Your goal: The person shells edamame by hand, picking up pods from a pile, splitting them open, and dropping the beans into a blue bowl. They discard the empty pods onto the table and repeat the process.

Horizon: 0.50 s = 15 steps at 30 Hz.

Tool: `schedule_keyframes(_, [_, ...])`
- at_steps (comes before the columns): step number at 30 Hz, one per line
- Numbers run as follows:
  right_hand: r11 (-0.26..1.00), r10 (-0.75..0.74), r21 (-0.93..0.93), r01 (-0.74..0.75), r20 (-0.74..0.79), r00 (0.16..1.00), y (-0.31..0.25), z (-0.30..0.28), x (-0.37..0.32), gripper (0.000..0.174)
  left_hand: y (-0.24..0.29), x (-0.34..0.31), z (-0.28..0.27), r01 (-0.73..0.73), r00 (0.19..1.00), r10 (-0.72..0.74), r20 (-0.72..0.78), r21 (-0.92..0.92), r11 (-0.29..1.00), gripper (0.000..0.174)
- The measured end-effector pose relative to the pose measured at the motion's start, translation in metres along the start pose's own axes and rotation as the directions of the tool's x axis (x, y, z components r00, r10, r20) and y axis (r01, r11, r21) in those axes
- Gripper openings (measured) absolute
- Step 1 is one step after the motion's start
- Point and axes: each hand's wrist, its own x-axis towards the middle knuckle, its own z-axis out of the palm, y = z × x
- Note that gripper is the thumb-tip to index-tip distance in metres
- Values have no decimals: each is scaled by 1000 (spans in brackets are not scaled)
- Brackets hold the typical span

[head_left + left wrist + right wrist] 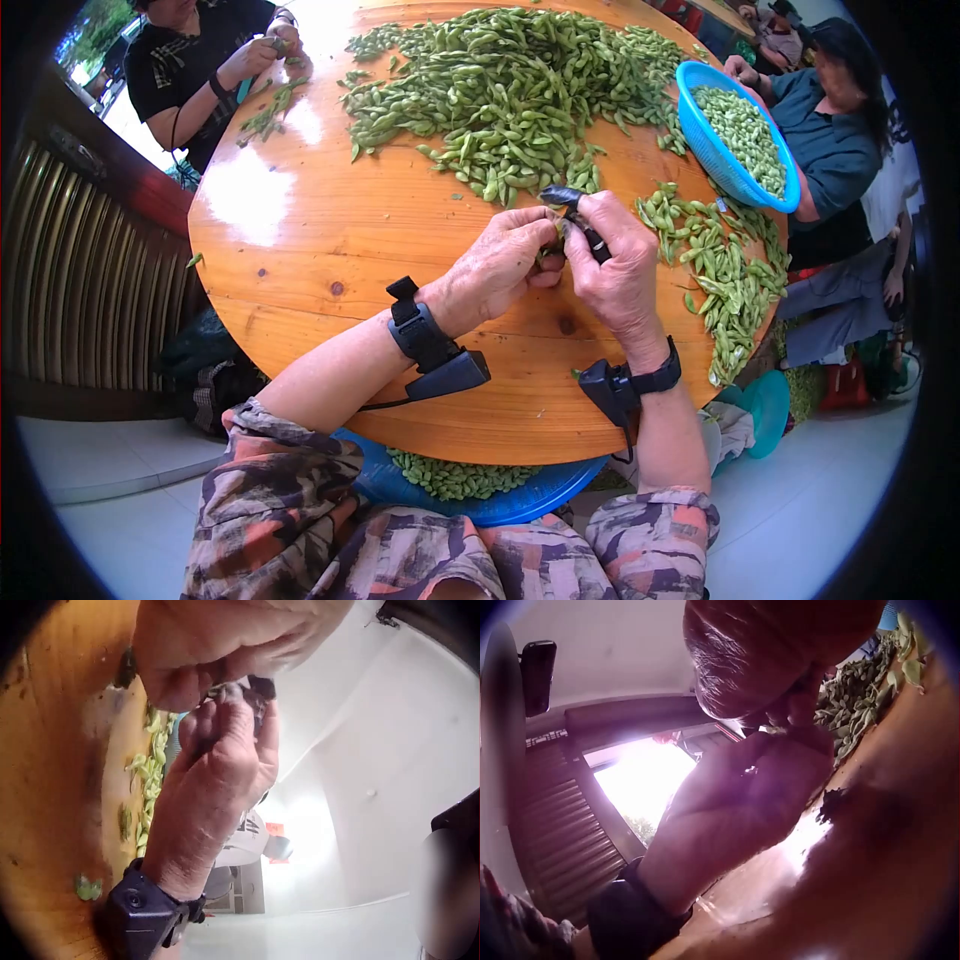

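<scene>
Over the near part of the round wooden table [330,330], my two hands meet fingertip to fingertip. The left hand [490,268] pinches a small green soybean pod [556,232], mostly hidden by the fingers. From the other side the right hand [622,268] grips the same pod, with black coverings on its thumb and index finger. Just beyond the fingertips begins a large heap of soybean pods [500,90]. A smaller spread of pods [725,280] lies to the right of my right hand.
A blue basket [735,185] of shelled beans stands at the table's right edge, beside a seated person. Another person handles pods at the far left. Below the near edge, a blue basin [545,508] with beans sits at my lap.
</scene>
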Motion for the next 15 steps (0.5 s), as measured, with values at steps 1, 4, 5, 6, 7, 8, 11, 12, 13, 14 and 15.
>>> schedule_keyframes(1, [993,107,41,-107,3,994,-1,-2,1,23,1,-1,-1,2,1000,-2,15,-17,1000,8])
schedule_keyframes(4, [880,397,265,-394,45,917,0,-8,2,21,3,1,-6,17,981,2,196,-96,995,10])
schedule_keyframes(5, [717,555,433,-546,119,823,2,-10,2,19,3,2,-7,17,980,3,199,-96,995,10])
schedule_keyframes(6, [631,595,529,-568,139,791,7,-10,1,19,3,3,-7,43,983,-32,179,-58,997,12])
schedule_keyframes(7, [631,595,529,-567,139,792,12,-13,1,19,4,3,-8,69,986,-65,156,-19,997,14])
schedule_keyframes(8, [579,611,597,-555,133,780,17,-16,1,20,4,2,-8,68,986,-64,157,-20,997,14])
schedule_keyframes(11, [514,658,659,-549,108,746,26,-35,6,21,9,-5,-3,64,984,-84,160,128,990,16])
schedule_keyframes(12, [659,655,496,-565,-9,756,30,-46,7,22,11,-12,2,45,964,-87,252,170,984,15])
schedule_keyframes(13, [763,625,303,-571,-121,771,35,-56,8,22,13,-20,8,21,936,-92,341,208,978,15])
schedule_keyframes(14, [834,540,12,-552,-228,810,40,-64,9,23,15,-33,12,33,886,-147,440,257,966,19])
schedule_keyframes(15, [795,554,-129,-592,-240,797,35,-74,12,24,24,-34,7,-125,728,-214,652,432,893,22])
